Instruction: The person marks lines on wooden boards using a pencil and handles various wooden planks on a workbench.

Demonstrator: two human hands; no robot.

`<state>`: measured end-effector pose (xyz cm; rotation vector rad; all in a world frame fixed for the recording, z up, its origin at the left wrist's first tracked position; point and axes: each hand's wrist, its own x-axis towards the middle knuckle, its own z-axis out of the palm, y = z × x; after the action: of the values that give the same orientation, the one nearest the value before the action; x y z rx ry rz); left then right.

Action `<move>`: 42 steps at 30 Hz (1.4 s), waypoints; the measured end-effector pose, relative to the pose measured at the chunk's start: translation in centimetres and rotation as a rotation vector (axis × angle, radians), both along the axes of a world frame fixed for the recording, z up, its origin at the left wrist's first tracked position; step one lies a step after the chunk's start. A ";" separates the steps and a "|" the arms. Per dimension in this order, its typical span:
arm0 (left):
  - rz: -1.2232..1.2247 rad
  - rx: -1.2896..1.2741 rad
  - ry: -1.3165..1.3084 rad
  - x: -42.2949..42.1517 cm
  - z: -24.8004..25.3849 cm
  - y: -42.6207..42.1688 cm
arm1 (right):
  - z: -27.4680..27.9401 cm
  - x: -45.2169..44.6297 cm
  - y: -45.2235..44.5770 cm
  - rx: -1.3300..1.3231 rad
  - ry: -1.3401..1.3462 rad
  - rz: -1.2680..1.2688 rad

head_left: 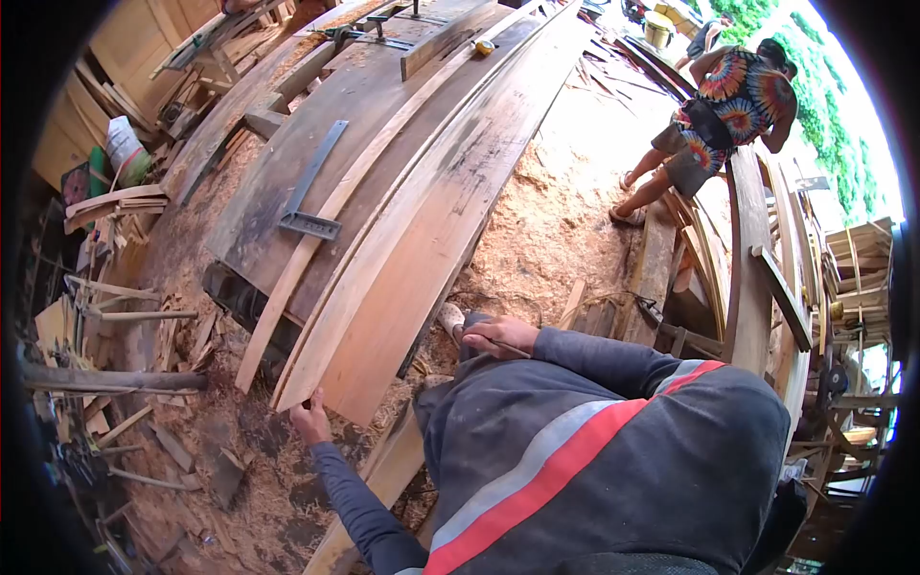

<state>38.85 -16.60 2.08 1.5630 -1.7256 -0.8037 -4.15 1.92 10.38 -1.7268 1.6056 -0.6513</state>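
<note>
A long wide wooden plank (393,297) lies along the workbench (254,230), its near end sticking out past the bench. My left hand (310,422) is closed on the near left corner of this plank, thumb on top. Close to my body, beside the plank's right edge, my right hand (503,337) is closed around a thin dark stick (513,350), pencil-like in shape. A narrow wooden strip (297,264) runs along the bench to the left of the plank. Across that strip rests a metal try square (311,225).
A yellow tape measure (484,46) and clamps (379,40) are farther up the bench. Another person (733,105) stands at the right, turned away. Wood shavings (556,211) cover the ground. Timbers (747,259) lean at the right; offcuts (172,446) lie at the left.
</note>
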 end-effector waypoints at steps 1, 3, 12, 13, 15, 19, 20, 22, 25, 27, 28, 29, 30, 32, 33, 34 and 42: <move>-0.001 -0.002 0.028 -0.1 0.0 0.0 | 0.0 0.0 0.0 0.001 0.004 0.004; 0.000 -0.003 0.063 0.1 0.3 0.1 | 0.0 0.1 0.0 0.004 -0.014 0.004; 0.020 0.098 0.000 0.6 -0.7 -0.6 | -0.3 0.8 0.1 -0.050 0.040 0.030; 0.012 0.108 0.006 0.7 -0.6 -0.7 | -0.7 0.7 0.2 -0.032 0.046 0.062; 0.006 0.127 0.010 0.7 -0.7 -0.5 | -0.7 0.6 0.4 -0.030 0.028 0.053; 0.050 0.087 0.001 0.6 -0.9 -0.2 | 0.1 0.6 0.2 0.074 -0.019 -0.008; 0.077 0.080 0.009 0.3 -1.4 0.1 | -0.2 0.3 0.1 0.093 -0.022 -0.018; 0.042 0.066 0.041 0.5 -2.0 -0.2 | -0.3 0.1 -0.4 0.065 -0.016 0.006; 0.024 0.052 0.068 0.5 -1.7 -0.2 | -0.5 0.3 -2.1 0.040 0.018 0.073; 0.032 0.053 0.065 0.5 -1.4 0.0 | -0.9 0.7 -3.4 0.044 0.048 0.106; 0.067 0.104 0.026 0.5 -1.6 0.0 | -1.3 1.0 -4.0 0.043 0.046 0.159; 0.098 0.156 -0.011 0.5 -1.8 0.0 | -1.6 1.2 -4.6 0.043 0.045 0.209; 0.102 0.159 -0.012 0.4 -1.7 0.0 | -1.8 1.3 -4.9 0.046 0.044 0.212; 0.100 0.075 0.097 0.1 -1.8 0.3 | -1.9 1.3 -5.0 0.032 0.054 0.219; 0.104 0.084 0.105 0.2 -2.0 0.4 | -1.7 1.1 -4.9 0.042 0.062 0.223; 0.084 0.115 0.090 0.5 -2.1 0.1 | -1.5 0.9 -4.7 0.037 0.057 0.209; 0.036 0.142 0.154 -0.1 -1.6 0.2 | -1.1 0.1 -4.2 0.035 0.094 0.188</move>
<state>38.80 -16.39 0.52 1.5753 -1.5551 -1.0201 -4.01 -2.33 9.30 -1.8785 1.4841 -0.4543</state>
